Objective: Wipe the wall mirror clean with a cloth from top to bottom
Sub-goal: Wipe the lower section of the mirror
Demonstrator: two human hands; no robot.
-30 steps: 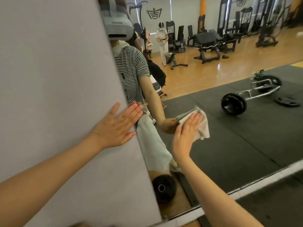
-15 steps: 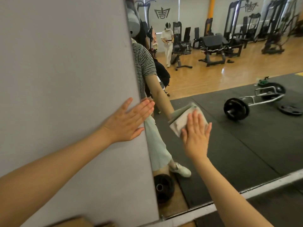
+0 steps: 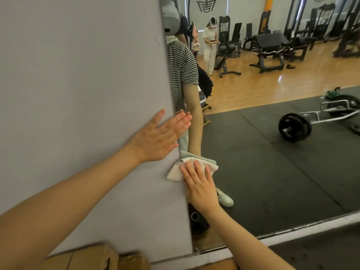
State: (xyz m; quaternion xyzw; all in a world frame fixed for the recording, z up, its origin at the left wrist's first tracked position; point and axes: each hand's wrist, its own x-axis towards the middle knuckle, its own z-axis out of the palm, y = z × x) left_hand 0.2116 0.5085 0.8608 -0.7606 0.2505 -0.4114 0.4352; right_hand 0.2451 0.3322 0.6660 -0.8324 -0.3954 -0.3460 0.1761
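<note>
The wall mirror [image 3: 272, 152] fills the right of the view and reflects a gym. A pale folded cloth [image 3: 176, 172] lies flat against the glass at the mirror's left edge, low down. My right hand [image 3: 200, 184] presses it to the glass with straight, spread fingers. My left hand [image 3: 159, 137] rests flat on the grey wall panel [image 3: 78, 114], its fingertips reaching over the mirror's left edge above the cloth.
The mirror's white bottom frame [image 3: 311, 225] runs along the floor. Cardboard boxes [image 3: 93, 258] sit at the foot of the grey panel. The glass reflects a barbell, weight machines, a black weight plate and a person standing far off.
My right hand has slid the cloth down and to the left, to the mirror's left edge. My left hand has stayed flat on the grey panel.
</note>
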